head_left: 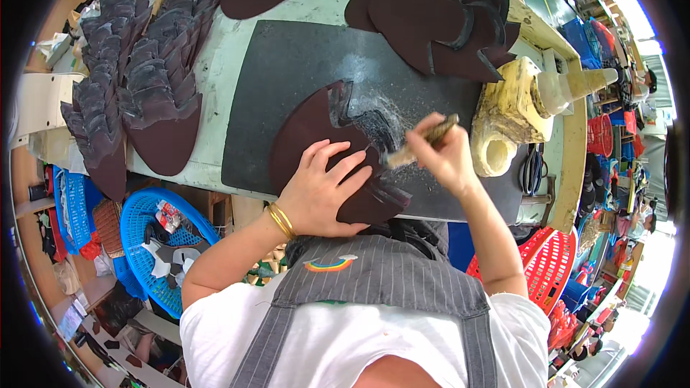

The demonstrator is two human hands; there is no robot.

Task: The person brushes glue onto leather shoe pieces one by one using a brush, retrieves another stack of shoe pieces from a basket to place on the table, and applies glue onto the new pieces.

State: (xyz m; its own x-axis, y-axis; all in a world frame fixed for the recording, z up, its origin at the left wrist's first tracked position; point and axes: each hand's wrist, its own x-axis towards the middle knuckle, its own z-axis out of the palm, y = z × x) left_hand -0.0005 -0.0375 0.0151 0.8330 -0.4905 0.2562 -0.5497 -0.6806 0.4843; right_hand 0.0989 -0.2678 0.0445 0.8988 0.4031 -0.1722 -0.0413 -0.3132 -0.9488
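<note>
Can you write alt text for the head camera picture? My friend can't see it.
A person's left hand rests on a maroon piece on a dark board while the right hand holds a brush at its jagged edge. Overlapping rows of similar pieces lie at left, and a yellow container sits at right.

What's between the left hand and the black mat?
The notched maroon cut piece, under the left hand and atop the black mat; head view shows it.

The left hand [327, 192] lies spread on a maroon cut piece [302, 136], upon a black mat [280, 65]. The right hand [447, 160] holds a brush [402, 156] at the piece's notched edge.
</note>
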